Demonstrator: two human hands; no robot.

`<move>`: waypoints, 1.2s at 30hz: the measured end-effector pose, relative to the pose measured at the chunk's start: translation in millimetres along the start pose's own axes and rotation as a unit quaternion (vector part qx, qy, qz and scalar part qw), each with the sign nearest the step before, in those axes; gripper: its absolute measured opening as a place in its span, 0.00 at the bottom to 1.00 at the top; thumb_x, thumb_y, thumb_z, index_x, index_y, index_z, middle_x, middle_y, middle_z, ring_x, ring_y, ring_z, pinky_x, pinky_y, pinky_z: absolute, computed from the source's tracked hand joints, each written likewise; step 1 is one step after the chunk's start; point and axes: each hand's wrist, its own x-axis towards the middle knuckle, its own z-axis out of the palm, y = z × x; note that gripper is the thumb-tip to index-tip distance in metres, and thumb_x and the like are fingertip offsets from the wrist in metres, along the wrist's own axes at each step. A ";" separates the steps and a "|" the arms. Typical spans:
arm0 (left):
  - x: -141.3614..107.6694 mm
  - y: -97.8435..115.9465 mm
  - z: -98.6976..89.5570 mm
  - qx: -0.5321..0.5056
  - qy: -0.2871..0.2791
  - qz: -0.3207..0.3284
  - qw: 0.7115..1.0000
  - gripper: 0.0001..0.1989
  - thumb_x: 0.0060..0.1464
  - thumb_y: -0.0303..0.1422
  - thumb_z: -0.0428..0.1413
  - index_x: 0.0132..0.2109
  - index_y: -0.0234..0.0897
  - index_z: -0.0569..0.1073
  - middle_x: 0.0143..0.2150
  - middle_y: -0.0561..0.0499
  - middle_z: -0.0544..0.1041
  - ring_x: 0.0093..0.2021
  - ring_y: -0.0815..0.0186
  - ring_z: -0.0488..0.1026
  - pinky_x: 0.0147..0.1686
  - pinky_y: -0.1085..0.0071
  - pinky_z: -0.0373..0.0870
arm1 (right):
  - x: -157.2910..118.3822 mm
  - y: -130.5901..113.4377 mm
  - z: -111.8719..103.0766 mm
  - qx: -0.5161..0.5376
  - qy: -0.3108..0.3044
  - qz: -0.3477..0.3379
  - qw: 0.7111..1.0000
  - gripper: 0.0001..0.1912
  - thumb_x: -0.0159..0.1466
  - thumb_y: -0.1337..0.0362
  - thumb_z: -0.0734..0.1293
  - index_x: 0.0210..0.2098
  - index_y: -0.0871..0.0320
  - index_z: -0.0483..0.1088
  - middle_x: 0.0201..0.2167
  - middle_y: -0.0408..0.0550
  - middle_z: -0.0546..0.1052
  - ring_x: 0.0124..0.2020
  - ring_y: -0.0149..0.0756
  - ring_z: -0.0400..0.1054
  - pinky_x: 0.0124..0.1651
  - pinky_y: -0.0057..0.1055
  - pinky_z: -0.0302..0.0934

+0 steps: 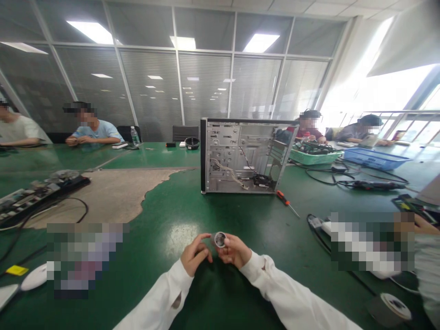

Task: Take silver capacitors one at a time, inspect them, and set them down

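My right hand (235, 251) grips a small round container (220, 239) with a pale rim, tilted toward me. Something greyish shows inside it, too small to make out. Just left of it, my left hand (197, 255) has its index finger stretched to the container's side, perhaps touching it; the thumb is apart and I see nothing held. Beyond both hands stands an open computer case (244, 158) with wires and a black part inside. An orange-handled screwdriver (288, 203) lies by the case's right front corner.
A green basket (318, 157) of cables and a blue basket (376, 158) stand at the back right. A power strip (37, 195) lies left, a tape roll (390, 309) at lower right. A co-worker's hand (426, 227) is at the right edge. Other people sit around the table.
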 end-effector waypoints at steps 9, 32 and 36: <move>-3.0 4.7 4.2 0.212 0.054 0.079 0.973 0.18 0.47 0.33 0.47 0.48 0.36 0.58 0.34 0.48 0.69 0.33 0.65 0.67 0.30 0.70 0.65 | -2.2 0.4 10.3 0.152 -0.028 0.149 0.977 0.25 0.51 0.45 0.57 0.32 0.63 0.64 0.17 0.43 0.69 0.16 0.26 0.61 0.20 0.22 0.47; -4.5 14.6 7.6 0.303 0.085 0.213 0.925 0.20 0.46 0.30 0.47 0.49 0.37 0.57 0.49 0.42 0.61 0.49 0.59 0.59 0.44 0.61 0.61 | -3.4 10.1 5.5 0.109 -0.053 0.109 0.987 0.17 0.49 0.62 0.67 0.35 0.61 0.60 0.23 0.44 0.70 0.25 0.29 0.67 0.29 0.26 0.55; -5.0 18.4 5.5 0.309 0.096 0.214 0.922 0.17 0.46 0.29 0.48 0.46 0.36 0.58 0.45 0.43 0.64 0.46 0.60 0.61 0.43 0.62 0.61 | -3.1 10.9 6.0 0.103 -0.039 0.096 0.989 0.17 0.48 0.63 0.67 0.35 0.60 0.59 0.24 0.44 0.71 0.26 0.29 0.67 0.31 0.28 0.56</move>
